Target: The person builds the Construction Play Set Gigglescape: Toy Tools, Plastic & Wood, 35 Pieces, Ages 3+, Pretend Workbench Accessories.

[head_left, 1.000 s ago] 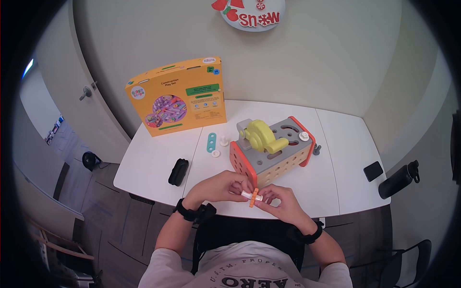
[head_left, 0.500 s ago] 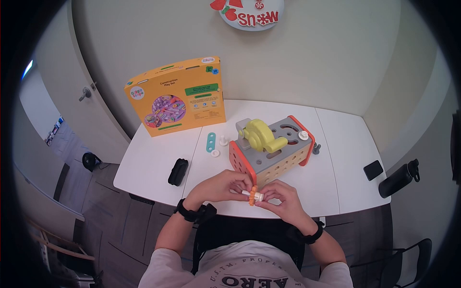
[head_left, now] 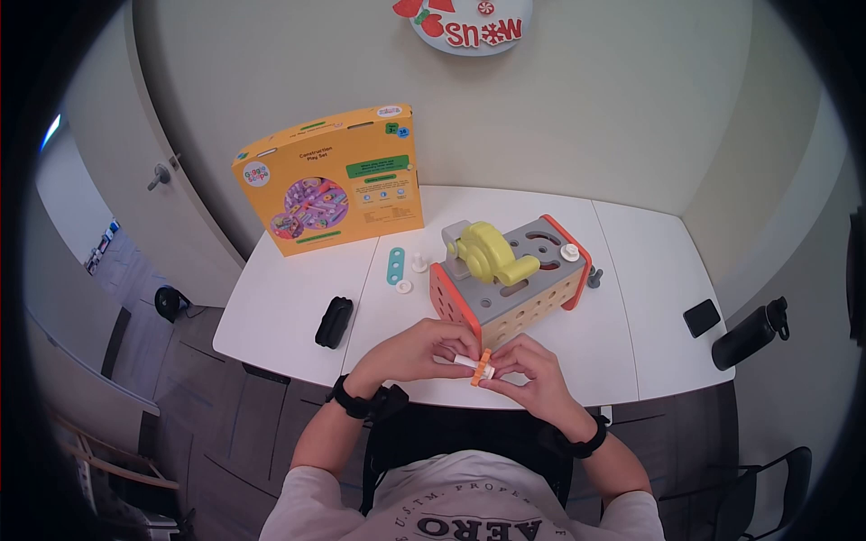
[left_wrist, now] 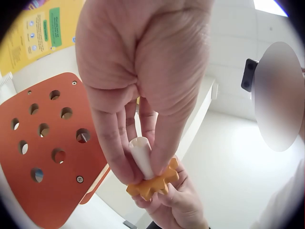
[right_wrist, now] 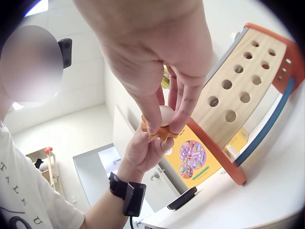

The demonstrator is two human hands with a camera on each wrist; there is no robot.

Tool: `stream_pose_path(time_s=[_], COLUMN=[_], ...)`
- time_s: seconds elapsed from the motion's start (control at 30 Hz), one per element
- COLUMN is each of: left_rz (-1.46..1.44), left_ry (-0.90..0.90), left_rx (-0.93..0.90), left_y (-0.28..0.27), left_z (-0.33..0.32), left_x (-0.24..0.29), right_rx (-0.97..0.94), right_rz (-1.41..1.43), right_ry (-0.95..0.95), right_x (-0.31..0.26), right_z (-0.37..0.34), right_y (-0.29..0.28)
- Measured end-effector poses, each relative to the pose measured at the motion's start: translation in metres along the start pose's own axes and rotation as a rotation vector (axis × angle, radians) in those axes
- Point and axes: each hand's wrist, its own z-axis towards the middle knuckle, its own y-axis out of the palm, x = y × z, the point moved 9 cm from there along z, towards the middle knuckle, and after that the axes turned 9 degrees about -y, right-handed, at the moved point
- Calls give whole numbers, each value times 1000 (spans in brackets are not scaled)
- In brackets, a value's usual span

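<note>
An orange toy gear [head_left: 482, 369] sits around a white plastic bolt [left_wrist: 141, 155], held between both hands near the table's front edge. My left hand [head_left: 417, 350] pinches the hollow shaft end between thumb and fingers, its fingertips right at the gear's face. From the other side, my right hand [head_left: 530, 364] grips the bolt's rounded white head [right_wrist: 166, 114], its fingertips at the gear's teeth. Just beyond the hands stands a toy workbench [head_left: 528, 316] with a grey top, orange-red ends and holed wooden sides. A yellow-green saw-like piece [head_left: 492, 255] sits on top of it.
Left of the workbench lie a teal strip with holes [head_left: 395, 267], a white bolt [head_left: 419, 262] and a white ring [head_left: 404, 287]. A black case [head_left: 335, 322] and yellow box [head_left: 329, 180] are farther left. A black bottle [head_left: 750, 334] stands at the right edge.
The gear has tilted, its top edge now leaning right, and less of the bolt's white head shows beside it. Both hands have kept their hold and moved only slightly.
</note>
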Motion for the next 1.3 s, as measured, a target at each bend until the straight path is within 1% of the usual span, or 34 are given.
stream_pose_path(time_s=[0.3,0.4,0.8,0.87,1.0,1.17,1.3], left_rz=[32,21,31,33,23,15,10], left_ry=[16,23,31,22,80,113,85], left_rx=[8,12,31,40,47,43,43], left_y=[-2,-3,-9,-11,-13,-14,-13], left_z=[-2,-2,-6,-7,-9,-9,-9], left_x=[4,5,10,11,14,15,17], right_rx=[36,7,-16,10,31,-8,-5], right_rz=[99,109,75,74,85,59,74], right_ry=[7,31,73,60,55,73,81], right_x=[1,4,6,8,8,8,9], right_z=[1,1,0,-1,0,-1,-1], right_y=[-1,-2,-3,-4,-5,-4,-3])
